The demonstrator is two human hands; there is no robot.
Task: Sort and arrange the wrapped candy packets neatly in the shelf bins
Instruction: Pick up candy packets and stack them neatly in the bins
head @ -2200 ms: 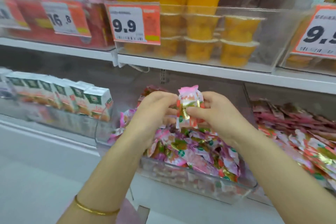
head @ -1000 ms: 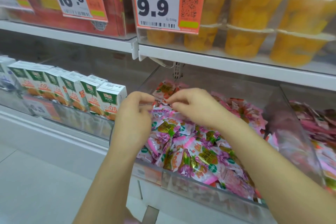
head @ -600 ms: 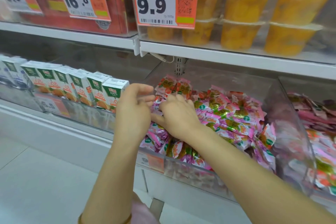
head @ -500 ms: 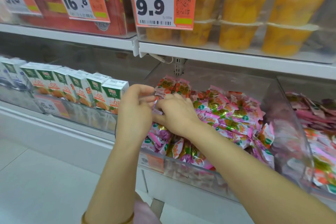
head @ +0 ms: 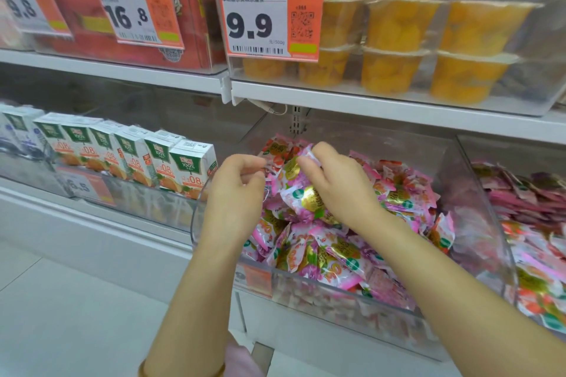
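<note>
Right hand (head: 338, 190) pinches a packet (head: 291, 170) over the heaped bin (head: 337, 300); left hand (head: 239, 190) sits just beside it, fingers curled, contents of its grip not discernible

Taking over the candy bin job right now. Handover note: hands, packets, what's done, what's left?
The left hand has its fingers curled at the pile's left edge; I cannot tell whether it holds anything.
The right hand pinches a pink candy packet above the pile.
The other candy packets lie jumbled in the clear bin.
Done: packets are in the bin.
Left: place the held one, then straighten the heap.
</note>
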